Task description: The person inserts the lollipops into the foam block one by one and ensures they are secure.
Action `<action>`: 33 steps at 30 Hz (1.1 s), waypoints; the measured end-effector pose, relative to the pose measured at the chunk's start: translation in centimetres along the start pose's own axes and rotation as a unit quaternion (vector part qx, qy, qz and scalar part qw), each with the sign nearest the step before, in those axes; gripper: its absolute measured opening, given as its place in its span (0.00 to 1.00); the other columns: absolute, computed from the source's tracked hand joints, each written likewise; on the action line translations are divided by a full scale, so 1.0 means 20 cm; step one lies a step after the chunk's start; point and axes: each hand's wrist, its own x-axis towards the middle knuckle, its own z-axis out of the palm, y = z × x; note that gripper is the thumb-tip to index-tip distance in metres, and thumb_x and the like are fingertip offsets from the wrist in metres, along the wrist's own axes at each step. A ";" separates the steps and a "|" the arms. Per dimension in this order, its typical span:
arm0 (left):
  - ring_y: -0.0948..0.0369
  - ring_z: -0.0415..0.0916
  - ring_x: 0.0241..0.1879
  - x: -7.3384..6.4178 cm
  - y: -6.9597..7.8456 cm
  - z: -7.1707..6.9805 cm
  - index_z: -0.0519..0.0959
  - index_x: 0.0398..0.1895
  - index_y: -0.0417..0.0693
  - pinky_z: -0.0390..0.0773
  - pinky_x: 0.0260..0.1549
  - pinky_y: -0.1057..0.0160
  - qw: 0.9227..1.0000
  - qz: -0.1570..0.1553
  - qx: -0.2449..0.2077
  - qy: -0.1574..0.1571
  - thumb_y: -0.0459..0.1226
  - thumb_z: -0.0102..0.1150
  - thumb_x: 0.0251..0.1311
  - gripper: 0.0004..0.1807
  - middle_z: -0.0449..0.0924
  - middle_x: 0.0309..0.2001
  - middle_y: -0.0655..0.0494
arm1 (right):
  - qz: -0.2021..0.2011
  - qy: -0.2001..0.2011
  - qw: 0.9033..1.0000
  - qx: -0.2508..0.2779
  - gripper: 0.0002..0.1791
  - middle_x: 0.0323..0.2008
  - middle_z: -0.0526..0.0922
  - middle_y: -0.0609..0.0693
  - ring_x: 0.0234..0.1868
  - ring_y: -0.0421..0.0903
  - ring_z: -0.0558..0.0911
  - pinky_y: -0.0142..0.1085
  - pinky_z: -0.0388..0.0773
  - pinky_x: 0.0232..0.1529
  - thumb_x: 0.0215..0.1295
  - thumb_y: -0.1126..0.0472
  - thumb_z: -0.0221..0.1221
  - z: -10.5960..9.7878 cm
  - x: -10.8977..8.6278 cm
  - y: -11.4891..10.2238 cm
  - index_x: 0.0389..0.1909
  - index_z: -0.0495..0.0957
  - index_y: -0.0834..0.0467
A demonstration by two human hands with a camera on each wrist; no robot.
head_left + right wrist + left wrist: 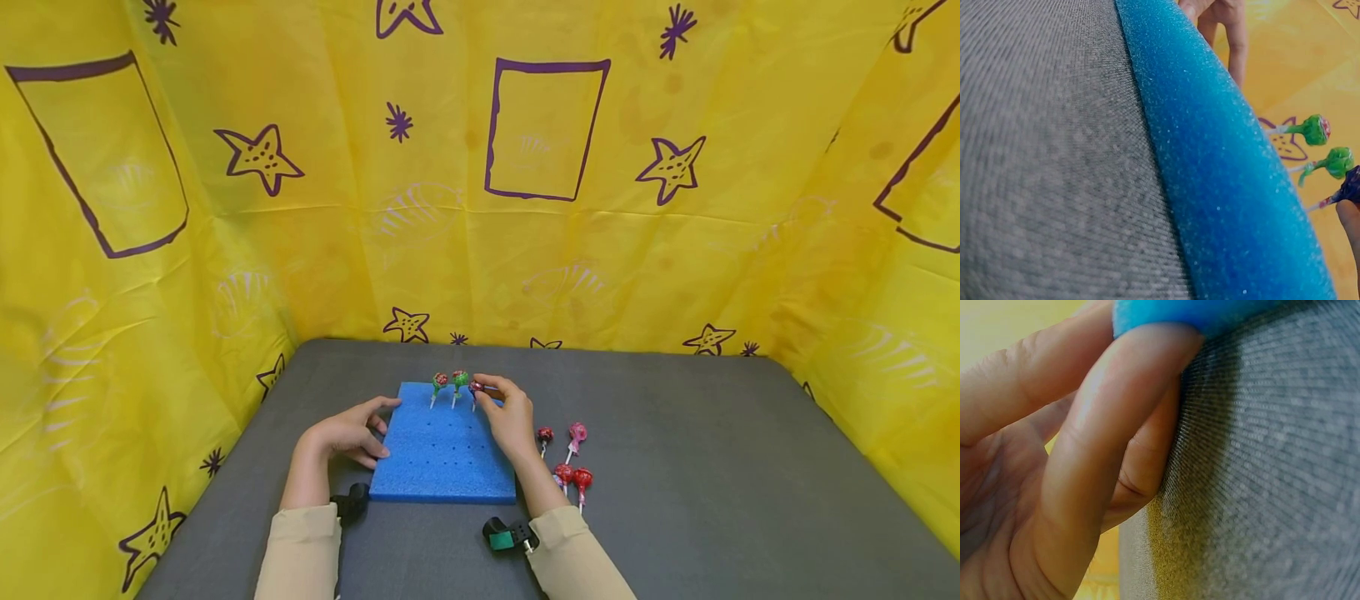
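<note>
A blue foam board (442, 471) with rows of small holes lies on the dark table. Two green-wrapped lollipops (440, 380) (460, 379) stand upright by their sticks in its far row. Beside them my right hand (512, 417) pinches the head of a dark purple lollipop (476, 387) between thumb and fingers, its white stick pointing down at the same row. In the right wrist view this purple lollipop (1350, 186) lines up with the green ones. My left hand (348, 433) rests against the board's left edge, thumb and index finger touching it.
Right of the board lie several loose lollipops: a dark red one (545, 434), a pink one (577, 432) and red ones (582, 478) near my right forearm. Yellow patterned cloth (450, 267) walls off the table's back and sides.
</note>
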 end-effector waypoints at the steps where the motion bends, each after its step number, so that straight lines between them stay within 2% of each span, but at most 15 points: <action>1: 0.58 0.75 0.29 0.00 0.00 0.00 0.55 0.76 0.51 0.86 0.29 0.61 1.000 0.000 0.000 0.000 0.26 0.69 0.52 0.49 0.67 0.46 0.44 | 0.000 0.000 1.000 0.000 0.14 0.50 0.86 0.53 0.50 0.52 0.87 0.40 0.86 0.42 0.64 0.63 0.64 0.00 0.00 0.00 0.50 0.85 0.51; 33: 0.58 0.75 0.28 0.00 -0.01 0.00 0.54 0.76 0.51 0.86 0.29 0.62 1.000 0.007 0.006 -0.005 0.28 0.70 0.53 0.49 0.66 0.46 0.43 | 0.008 -0.007 1.000 0.004 0.12 0.50 0.87 0.53 0.50 0.52 0.87 0.44 0.86 0.44 0.65 0.63 0.64 -0.02 0.01 0.00 0.48 0.85 0.49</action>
